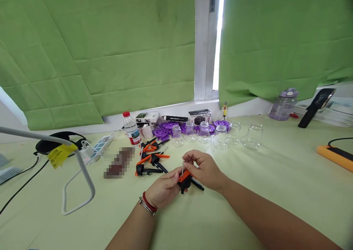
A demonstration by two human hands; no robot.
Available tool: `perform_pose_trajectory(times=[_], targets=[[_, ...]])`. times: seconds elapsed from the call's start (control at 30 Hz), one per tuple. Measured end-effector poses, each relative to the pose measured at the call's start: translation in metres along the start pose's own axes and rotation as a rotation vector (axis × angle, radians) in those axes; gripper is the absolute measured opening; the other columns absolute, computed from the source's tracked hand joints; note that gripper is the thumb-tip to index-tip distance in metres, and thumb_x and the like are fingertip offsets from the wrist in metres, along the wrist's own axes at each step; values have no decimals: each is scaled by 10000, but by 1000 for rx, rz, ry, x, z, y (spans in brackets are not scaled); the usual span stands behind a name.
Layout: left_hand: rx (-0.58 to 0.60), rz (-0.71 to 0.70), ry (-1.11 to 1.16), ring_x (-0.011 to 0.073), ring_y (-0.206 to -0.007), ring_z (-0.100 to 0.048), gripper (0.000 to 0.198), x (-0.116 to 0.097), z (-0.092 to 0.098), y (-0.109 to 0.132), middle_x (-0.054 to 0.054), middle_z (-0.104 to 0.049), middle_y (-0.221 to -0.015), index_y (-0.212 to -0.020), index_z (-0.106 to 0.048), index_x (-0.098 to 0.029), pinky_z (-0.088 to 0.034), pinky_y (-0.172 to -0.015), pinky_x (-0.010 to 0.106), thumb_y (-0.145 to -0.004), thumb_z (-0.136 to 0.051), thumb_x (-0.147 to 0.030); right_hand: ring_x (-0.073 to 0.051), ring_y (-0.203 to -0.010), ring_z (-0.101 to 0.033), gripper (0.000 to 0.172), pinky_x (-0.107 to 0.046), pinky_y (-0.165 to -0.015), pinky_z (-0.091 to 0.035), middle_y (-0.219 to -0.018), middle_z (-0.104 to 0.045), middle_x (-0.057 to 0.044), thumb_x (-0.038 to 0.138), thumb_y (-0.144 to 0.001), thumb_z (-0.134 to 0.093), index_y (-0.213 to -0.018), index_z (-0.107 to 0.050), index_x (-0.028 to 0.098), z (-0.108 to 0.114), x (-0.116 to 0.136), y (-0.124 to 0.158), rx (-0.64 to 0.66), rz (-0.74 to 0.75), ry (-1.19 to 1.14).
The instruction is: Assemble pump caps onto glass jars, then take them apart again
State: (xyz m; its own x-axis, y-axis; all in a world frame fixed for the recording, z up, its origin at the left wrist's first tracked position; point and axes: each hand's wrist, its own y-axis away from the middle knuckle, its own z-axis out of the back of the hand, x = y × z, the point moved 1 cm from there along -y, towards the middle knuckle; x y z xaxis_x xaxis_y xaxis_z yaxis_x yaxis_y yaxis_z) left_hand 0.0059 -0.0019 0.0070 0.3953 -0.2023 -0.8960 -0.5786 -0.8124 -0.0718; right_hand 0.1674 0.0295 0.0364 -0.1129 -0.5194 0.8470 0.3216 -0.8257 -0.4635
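Note:
My left hand [165, 189] is closed around a black-and-orange plastic device [185, 183] with a black handle sticking out to the lower right. Above it, my right hand [202, 169] pinches a thin silvery metal rod [182, 169], which stands almost upright against the orange part. Whether the rod's lower end sits in a hole is hidden. Just beyond the left hand lie several similar black-and-orange devices [150, 170] in a loose pile.
Several upturned clear glass jars [220, 136] stand in a row in front of purple plastic parts [162, 130] and small boxes [200, 115]. A red-capped water bottle [131, 130], a power strip [100, 147] and a grey metal stand [82, 169] are on the left; a purple bottle [282, 106] is on the right.

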Motion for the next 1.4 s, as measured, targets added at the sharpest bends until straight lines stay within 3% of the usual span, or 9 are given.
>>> perform_pose_trajectory(times=[0.17,0.3,0.53,0.7,0.8,0.9,1.1,1.23,1.4], targets=[[40,47,29,171,-778,-449,340,0,0,3,81,-510,-877,-1106,-623,-165,-374,-691,301,-845,-532,-362,-126,-638,-608,158,-282,-619,-536,-682,-585,16,291,-712,-669,-777,-584,175,-2,-4,-2,79,-220,-314],[49,81,29,180,-780,-464,367,0,-1,4,91,-509,-885,-1057,-643,-139,-371,-666,294,-819,-559,-407,-108,-621,-582,174,-274,-599,-542,-697,-562,24,288,-680,-698,-688,-566,175,2,-1,-2,120,-186,-389],[19,75,84,175,-762,-475,324,0,2,4,88,-522,-880,-1018,-642,-137,-379,-660,307,-810,-579,-378,-120,-639,-594,82,-254,-594,-495,-729,-614,-10,226,-736,-625,-686,-581,177,4,5,1,172,-26,-196],[4,79,99,169,-756,-483,272,1,4,4,72,-510,-855,-906,-661,-137,-378,-652,307,-807,-587,-379,-158,-739,-631,90,-309,-717,-507,-775,-664,-26,183,-756,-567,-707,-640,203,-1,11,4,257,136,-8],[-16,56,84,171,-762,-490,283,-1,4,3,79,-527,-868,-922,-660,-131,-381,-661,308,-795,-606,-378,-159,-780,-618,138,-347,-838,-452,-747,-673,-15,136,-761,-565,-742,-670,223,-1,12,2,290,255,153],[-58,12,118,166,-774,-506,273,-3,3,1,85,-562,-899,-975,-659,-136,-390,-699,307,-803,-606,-341,-171,-880,-588,156,-359,-893,-399,-889,-676,-37,155,-776,-586,-849,-694,238,2,13,0,348,323,249],[-140,-36,186,195,-959,-529,354,-8,1,-2,98,-606,-1051,-1098,-632,-154,-391,-793,291,-843,-543,-384,-231,-1080,-483,293,-413,-968,-293,-1133,-596,-37,267,-680,-726,-969,-678,265,2,16,0,407,384,455],[-201,-33,160,193,-957,-539,288,-6,4,-3,90,-620,-1038,-1050,-652,-161,-403,-772,285,-823,-589,-327,-248,-1181,-405,259,-432,-994,-253,-1254,-534,-40,218,-723,-686,-976,-670,270,0,14,1,368,392,553],[-200,-34,133,180,-933,-536,324,0,7,-5,97,-605,-1075,-1085,-626,-166,-409,-793,305,-874,-503,-379,-242,-1241,-350,303,-439,-1037,-209,-1341,-484,-25,191,-766,-630,-1060,-629,268,1,10,0,386,356,568]])
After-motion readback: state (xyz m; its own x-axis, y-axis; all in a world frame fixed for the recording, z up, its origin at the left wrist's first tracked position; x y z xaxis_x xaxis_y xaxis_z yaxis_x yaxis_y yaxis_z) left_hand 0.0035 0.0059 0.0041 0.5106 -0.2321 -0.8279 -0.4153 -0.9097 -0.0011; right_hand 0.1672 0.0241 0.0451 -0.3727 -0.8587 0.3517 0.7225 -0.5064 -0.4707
